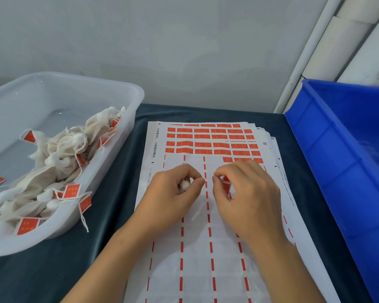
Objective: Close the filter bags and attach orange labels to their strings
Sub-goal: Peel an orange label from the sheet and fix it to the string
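A single filter bag (184, 184) is held bunched inside the curled fingers of the left hand (173, 191), above the middle of the label sheet (206, 248). Its string (208, 178) is drawn taut across to the right hand (245, 193), where it is pinched at the fingertips together with an orange label (225, 182); whether the label is already folded onto the string cannot be told. To the left of the sheet, a clear tub (127, 101) is seen holding a heap of finished bags (59, 158), closed and labelled. Several rows of unused labels (210, 141) remain at the far end of the sheet, its near part being stripped. To the right stands a blue bin (328, 154), its contents mostly out of view. The task is judged well under way, not complete.
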`<control>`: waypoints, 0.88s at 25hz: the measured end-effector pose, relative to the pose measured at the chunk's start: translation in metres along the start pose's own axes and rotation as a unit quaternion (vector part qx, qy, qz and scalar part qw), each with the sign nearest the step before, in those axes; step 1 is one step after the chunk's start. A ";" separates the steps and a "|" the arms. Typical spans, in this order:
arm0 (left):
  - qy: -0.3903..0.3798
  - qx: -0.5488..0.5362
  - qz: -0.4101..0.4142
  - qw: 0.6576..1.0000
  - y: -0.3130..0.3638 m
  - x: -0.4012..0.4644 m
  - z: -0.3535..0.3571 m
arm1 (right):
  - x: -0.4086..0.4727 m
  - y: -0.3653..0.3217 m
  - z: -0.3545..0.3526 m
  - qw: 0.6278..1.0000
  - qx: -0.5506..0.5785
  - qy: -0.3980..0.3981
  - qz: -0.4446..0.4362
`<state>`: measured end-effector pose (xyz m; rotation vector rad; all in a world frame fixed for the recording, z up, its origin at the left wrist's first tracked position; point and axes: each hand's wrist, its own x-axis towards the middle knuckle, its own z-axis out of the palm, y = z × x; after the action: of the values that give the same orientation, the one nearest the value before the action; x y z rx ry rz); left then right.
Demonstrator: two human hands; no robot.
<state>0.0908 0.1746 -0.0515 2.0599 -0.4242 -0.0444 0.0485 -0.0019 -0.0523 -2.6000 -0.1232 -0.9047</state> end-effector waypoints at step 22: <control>0.085 -0.261 -0.107 0.955 0.012 0.006 -0.010 | 0.003 -0.006 0.011 0.930 0.269 0.066 0.243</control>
<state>0.0951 0.1760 -0.0355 1.5607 -0.0646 -0.0975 0.0555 0.0076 -0.0565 -1.9241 0.2651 -0.7296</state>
